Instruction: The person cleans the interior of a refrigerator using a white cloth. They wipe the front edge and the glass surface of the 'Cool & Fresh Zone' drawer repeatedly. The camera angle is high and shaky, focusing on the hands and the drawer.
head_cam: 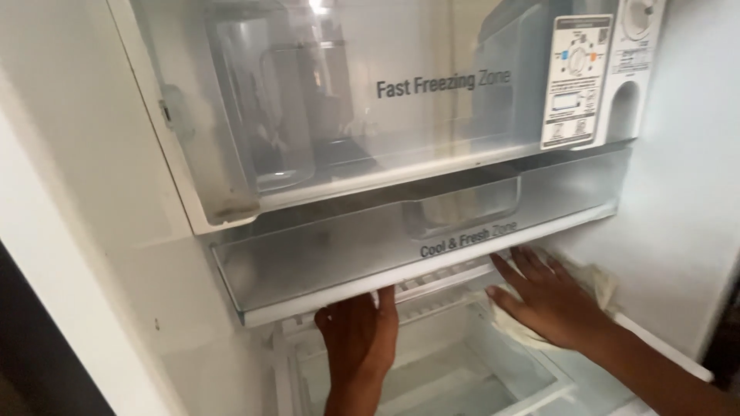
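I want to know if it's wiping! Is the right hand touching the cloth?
Touching. The head view shows the right hand pressed flat on the pale cloth, whose edges stick out around the fingers and palm, with no gap between them.

Freezer compartment (401,100) at top, closed off in front by a flap. Inside it, a jug (266,115) at left. Control panel (590,77) at the compartment's right end. Directly below sits the drawer (347,258), running the full width. Under the drawer, a shelf (455,362). Left hand (358,331) reaches up from below, fingertips against the drawer's lower front edge. Right hand (551,296) lies flat on a cloth (597,281), right of the left hand, beneath the drawer's right end.
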